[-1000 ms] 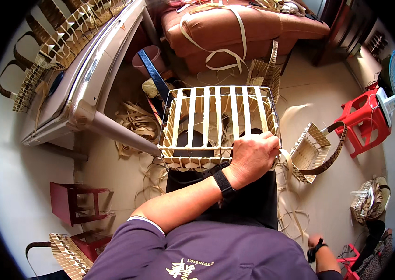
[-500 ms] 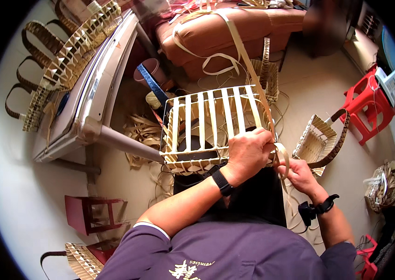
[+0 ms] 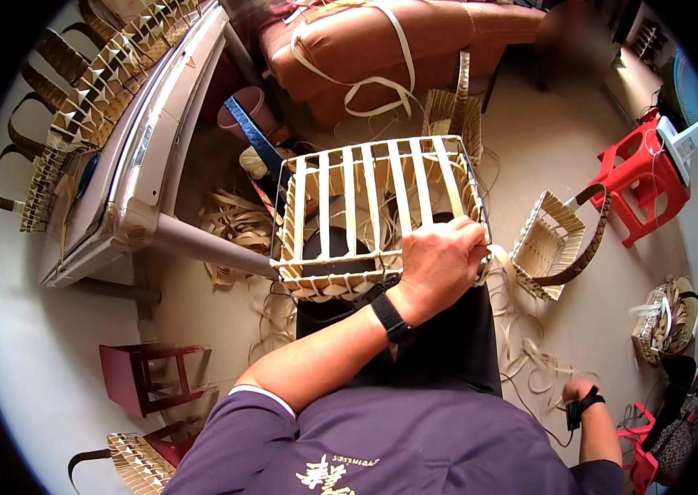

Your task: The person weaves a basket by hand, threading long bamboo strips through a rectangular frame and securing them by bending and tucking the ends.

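Observation:
A rectangular basket (image 3: 340, 291) of pale flat strips on a thin wire frame rests on my lap. Slats run lengthwise across its upward-facing side, with gaps between them. My left hand (image 3: 441, 262) is closed at its near right corner, pinching the pale strip (image 3: 500, 256) against the rim. My fingertips partly hide that corner. Low at the right, away from the basket, my right hand (image 3: 583, 391) looks curled and blurred by motion. Pale strip runs up to it from the loose curls beside my leg, and the hand appears closed on it.
A small basket with a brown handle (image 3: 548, 239) stands on the floor at the right, near a red stool (image 3: 641, 177). At the left is a table (image 3: 151, 165) bearing several baskets. A bundle of strips (image 3: 237, 223) lies below it. A brown sofa (image 3: 365, 58) stands ahead.
My right hand has moved from the basket corner down and to the right. The long strip that rose from the corner toward the sofa no longer stands there. My left hand stays at the corner.

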Available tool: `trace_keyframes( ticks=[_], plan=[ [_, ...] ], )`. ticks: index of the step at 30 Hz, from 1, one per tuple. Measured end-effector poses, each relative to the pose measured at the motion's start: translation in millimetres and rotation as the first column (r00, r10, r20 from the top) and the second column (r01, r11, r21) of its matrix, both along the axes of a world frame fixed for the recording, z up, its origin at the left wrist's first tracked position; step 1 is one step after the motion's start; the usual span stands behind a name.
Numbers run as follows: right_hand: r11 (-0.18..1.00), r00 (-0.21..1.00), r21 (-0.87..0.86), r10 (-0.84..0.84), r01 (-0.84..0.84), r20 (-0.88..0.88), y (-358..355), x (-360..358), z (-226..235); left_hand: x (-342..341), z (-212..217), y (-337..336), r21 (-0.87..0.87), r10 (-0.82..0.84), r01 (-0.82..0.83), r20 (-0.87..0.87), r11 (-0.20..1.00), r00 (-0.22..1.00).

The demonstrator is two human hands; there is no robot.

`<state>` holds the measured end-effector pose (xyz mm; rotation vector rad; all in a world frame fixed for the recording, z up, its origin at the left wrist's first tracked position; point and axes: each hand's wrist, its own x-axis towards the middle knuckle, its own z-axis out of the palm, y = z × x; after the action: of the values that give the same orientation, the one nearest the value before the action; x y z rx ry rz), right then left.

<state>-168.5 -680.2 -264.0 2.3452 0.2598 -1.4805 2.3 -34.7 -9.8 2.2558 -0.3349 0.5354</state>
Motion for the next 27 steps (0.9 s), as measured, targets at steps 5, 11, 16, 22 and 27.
trace_keyframes(
  ticks=[5, 11, 16, 22, 27],
  plan=[
    [0.283, 0.824, 0.948, -0.565, 0.148, 0.040, 280, 138, 162, -3, 3, 2, 0.073, 0.034, -0.030, -0.045, 0.997, 0.998],
    [-0.433, 0.655, 0.745, -0.367, 0.508, -0.660, 387, 163, 248, 1, 2, 1, 0.057, 0.022, -0.020, -0.031, 0.998, 0.999],
    [-0.474, 0.566, 0.711, -0.433, 0.519, -0.702, 363, 205, 271, -3, -4, 2, 0.085, 0.015, -0.017, 0.021, 0.996, 1.000],
    [-0.303, 0.707, 0.842, -0.458, 0.446, -0.539, 406, 267, 350, -3, -9, 1, 0.071, -0.054, 0.043, 0.148, 0.997, 0.987],
    [-0.081, 0.749, 0.917, -0.552, 0.391, -0.368, 461, 313, 350, -3, -16, 2, -0.066, -0.021, 0.036, 0.216, 0.997, 0.976]
  ],
)
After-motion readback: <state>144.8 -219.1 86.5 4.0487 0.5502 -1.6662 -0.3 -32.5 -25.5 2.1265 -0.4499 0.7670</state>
